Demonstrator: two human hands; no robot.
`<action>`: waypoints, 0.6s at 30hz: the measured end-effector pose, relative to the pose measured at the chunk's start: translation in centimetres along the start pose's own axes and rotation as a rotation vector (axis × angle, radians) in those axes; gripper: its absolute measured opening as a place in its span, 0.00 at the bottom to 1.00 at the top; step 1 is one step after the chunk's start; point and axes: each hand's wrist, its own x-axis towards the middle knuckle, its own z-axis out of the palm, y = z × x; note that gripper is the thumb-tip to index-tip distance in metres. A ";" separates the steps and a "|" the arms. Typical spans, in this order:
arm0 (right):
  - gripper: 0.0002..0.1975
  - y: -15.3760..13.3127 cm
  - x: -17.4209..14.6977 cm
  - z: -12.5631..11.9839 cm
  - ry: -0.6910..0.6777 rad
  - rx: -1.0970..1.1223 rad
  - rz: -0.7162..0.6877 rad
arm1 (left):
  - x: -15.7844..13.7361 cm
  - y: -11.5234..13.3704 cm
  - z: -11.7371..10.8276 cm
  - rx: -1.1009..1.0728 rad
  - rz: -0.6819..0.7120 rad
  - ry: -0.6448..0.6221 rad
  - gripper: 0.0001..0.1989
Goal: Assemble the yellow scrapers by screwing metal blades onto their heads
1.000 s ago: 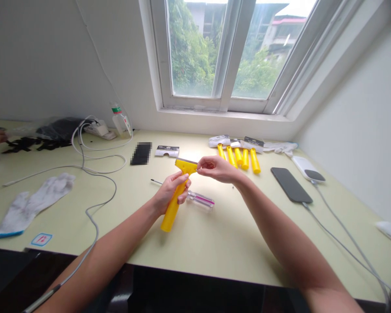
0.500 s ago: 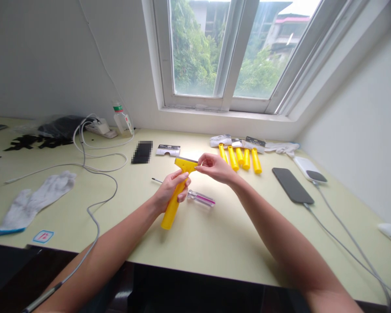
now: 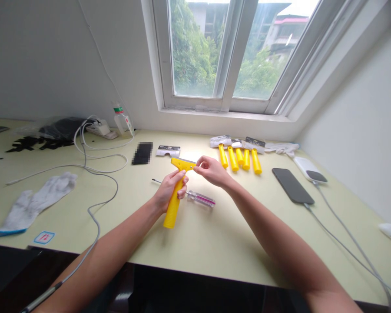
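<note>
My left hand (image 3: 172, 190) is wrapped round the upper handle of a yellow scraper (image 3: 172, 213) and holds it above the table, tilted with its head up and away from me. A thin grey blade edge runs along the top of the head. My right hand (image 3: 211, 170) is closed in a pinch at the head's right end, beside a small shiny screw (image 3: 191, 167). What sits between those fingertips, if anything, is hidden. Behind and below the left hand lies a screwdriver (image 3: 201, 198) with a clear, pink-striped handle.
Several yellow scrapers (image 3: 233, 158) in packaging lie at the back right. A header card (image 3: 168, 151) and a black pixelated item (image 3: 142, 153) are behind the hands. To the right lies a phone (image 3: 292, 185) on a cable; to the left, a white glove (image 3: 39, 200) and loose cables.
The scraper has swung slightly, its head shifting left and its handle end a little right. My right hand has moved left with it, still pinched at the head's right end.
</note>
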 end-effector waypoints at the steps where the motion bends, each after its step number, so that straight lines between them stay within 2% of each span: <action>1: 0.13 -0.1 -0.2 -0.4 -0.094 -0.104 0.011 | 0.0 0.1 -0.1 -0.010 0.018 0.022 0.12; 5: 0.30 -0.9 -1.3 -1.2 -0.624 -0.517 0.091 | 0.2 0.4 -0.4 -0.043 0.084 0.101 0.13; 7: 0.26 -1.3 -1.6 -0.8 -0.737 -0.679 0.090 | 0.2 0.6 -0.5 -0.055 0.103 0.118 0.13; 10: 0.14 -1.7 -1.7 -0.9 -0.767 -0.757 0.060 | 0.2 0.6 -0.5 -0.053 0.116 0.134 0.13; 14: 0.14 -2.0 -1.7 -4.1 -0.660 -0.660 0.059 | 0.2 0.7 -0.4 -0.052 0.115 0.139 0.13; 16: 0.13 -2.2 -2.0 -6.6 -0.570 -0.504 0.038 | 0.1 0.9 -0.3 -0.064 0.115 0.134 0.13; 18: 0.14 -2.4 -2.5 -8.8 -0.482 -0.244 0.011 | 0.0 1.0 -0.2 -0.075 0.120 0.125 0.13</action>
